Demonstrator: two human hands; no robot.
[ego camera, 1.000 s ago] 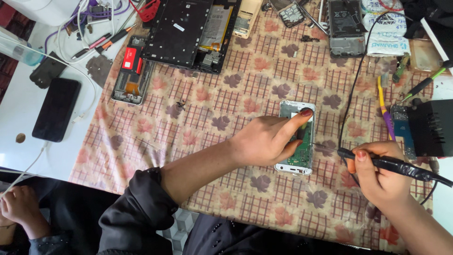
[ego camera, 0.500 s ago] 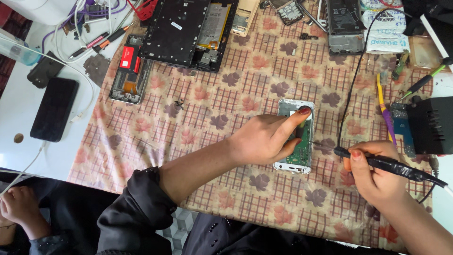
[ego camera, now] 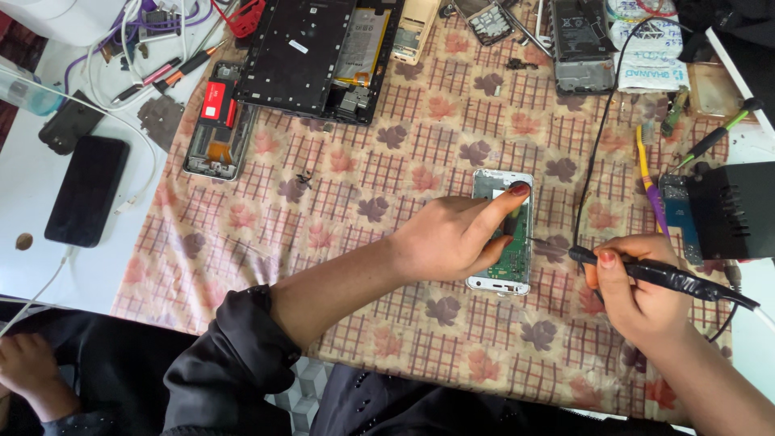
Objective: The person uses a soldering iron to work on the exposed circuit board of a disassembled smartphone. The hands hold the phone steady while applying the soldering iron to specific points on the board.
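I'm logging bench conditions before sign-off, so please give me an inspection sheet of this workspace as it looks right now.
Surface: checked leaf-print cloth over a white table.
Job's things: opened phone, circuit board exposed, flat on the cloth; black soldering iron, tip at the phone's right edge.
Clutter: dismantled tablet frame, opened phone with red part, black phone, black box, screwdrivers, loose parts along the top edge.
Grippers: left hand presses on the phone, forefinger along it; right hand grips the iron.
Cables: black cord across the cloth; white cables tangled at top left.
Surroundings: another person's hand at lower left.
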